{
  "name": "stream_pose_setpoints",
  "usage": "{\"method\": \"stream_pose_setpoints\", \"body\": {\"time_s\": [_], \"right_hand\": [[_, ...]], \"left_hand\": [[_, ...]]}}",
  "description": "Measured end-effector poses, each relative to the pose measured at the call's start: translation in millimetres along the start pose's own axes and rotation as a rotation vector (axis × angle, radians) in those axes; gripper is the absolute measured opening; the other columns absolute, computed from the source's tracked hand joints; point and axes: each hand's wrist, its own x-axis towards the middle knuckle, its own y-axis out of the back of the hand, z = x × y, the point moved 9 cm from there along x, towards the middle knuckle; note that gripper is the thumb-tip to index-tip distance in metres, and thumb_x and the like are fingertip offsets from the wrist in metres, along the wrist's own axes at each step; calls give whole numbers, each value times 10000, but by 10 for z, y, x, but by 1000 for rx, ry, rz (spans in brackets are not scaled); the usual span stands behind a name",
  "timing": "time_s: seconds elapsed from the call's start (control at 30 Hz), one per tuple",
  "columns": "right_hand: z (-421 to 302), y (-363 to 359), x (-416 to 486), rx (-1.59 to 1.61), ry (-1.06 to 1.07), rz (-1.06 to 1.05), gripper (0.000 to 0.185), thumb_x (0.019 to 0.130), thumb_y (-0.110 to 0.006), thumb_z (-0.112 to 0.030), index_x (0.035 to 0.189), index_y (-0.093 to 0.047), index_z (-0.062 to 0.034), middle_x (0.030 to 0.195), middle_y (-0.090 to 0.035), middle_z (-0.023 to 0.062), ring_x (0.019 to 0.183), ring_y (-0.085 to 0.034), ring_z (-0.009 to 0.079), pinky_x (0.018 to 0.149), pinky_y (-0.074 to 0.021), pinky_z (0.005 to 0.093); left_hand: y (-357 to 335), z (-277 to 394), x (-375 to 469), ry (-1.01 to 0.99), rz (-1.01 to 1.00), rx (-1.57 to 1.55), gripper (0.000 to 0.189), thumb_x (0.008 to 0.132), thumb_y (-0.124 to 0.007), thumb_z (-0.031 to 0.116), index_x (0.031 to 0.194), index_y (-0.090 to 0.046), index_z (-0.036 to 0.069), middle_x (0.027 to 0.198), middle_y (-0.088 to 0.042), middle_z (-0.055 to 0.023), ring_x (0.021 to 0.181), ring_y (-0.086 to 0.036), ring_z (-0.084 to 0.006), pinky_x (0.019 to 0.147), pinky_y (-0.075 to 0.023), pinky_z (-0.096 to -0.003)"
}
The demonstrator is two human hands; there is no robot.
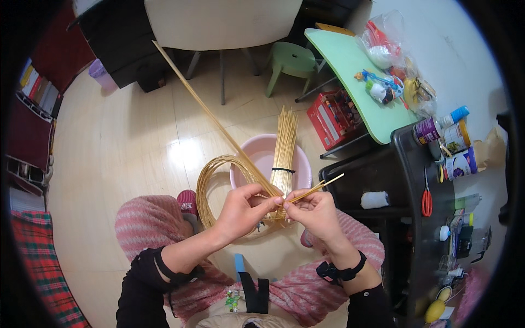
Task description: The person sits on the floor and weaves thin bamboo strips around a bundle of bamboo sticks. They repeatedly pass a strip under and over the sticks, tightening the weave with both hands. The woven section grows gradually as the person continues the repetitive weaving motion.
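My left hand [245, 210] pinches a few long, thin rattan or reed strands [223, 130], which run up and away to the left. Close beside it, my right hand [315, 211] grips the short ends [327, 181] of strands, pointing up to the right. The fingertips of both hands nearly meet where the strands come together. Beyond my hands, a thick bundle of straight reeds [286, 135], bound with a black tie, leans in a pink basin [304, 164]. A coil of similar strands [204, 186] is left of the basin, partly hidden by my left hand.
A black desk [404, 172] on the right holds red-handled scissors [427, 201], a white roll [374, 200] and several containers. Farther off are a green table [348, 61], a green stool [293, 59] and a red box [326, 121]. My knees flank the work.
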Motion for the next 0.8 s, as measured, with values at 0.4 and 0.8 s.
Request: {"method": "stream_pose_setpoints", "body": {"time_s": [0.4,0.8], "right_hand": [[-62,-3,-28,2,204,89,134,839,-647,11,958,-603,54,850,-632,36,740,-611,64,662,-503,183],[-152,-112,-43,24,238,28,142,861,-639,-19,983,-601,43,848,-633,37,743,-609,68,660,-505,199]], "left_hand": [[-41,-144,-13,220,-20,-470,191,846,-680,63,968,-541,13,914,-663,-85,837,-647,-125,764,-524,-241],[25,-77,-10,126,5,-223,220,865,-680,132,1008,-627,-26,912,-669,-72,812,-618,-93,739,-496,-228]]}}
